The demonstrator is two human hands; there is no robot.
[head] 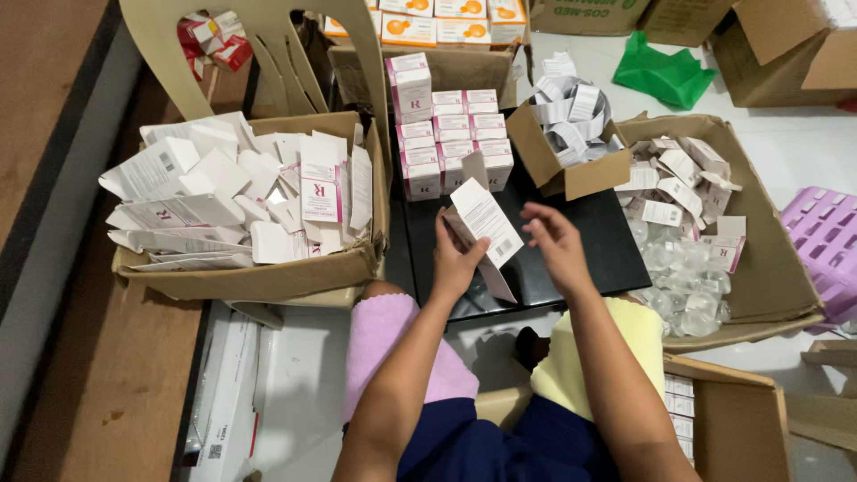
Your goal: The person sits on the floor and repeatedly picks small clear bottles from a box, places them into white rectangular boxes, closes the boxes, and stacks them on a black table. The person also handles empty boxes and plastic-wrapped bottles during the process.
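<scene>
The left hand [457,259] grips a small white carton [485,234] from below, fingers wrapped around its lower part; the carton stands tilted over a black board [598,241] with its printed label panel facing up and its top flap open. The right hand [555,243] is just beside the carton's right edge, fingers loosely spread and holding nothing; whether the fingertips touch the carton is hard to tell. At the back of the board stand finished white-and-pink boxes [451,134] in neat rows, one taller stack at the left end. To the left, a brown cardboard box [268,277] holds a heap of flat, unfolded white cartons with pink panels. To the right, a small open cardboard box [580,174] is full of folded white paper leaflets, and a wider cardboard tray [768,268] holds clear blister pieces and more loose cartons. Orange-and-white packages [437,22] sit in a row at the top; a green bag [665,76] lies beyond.
</scene>
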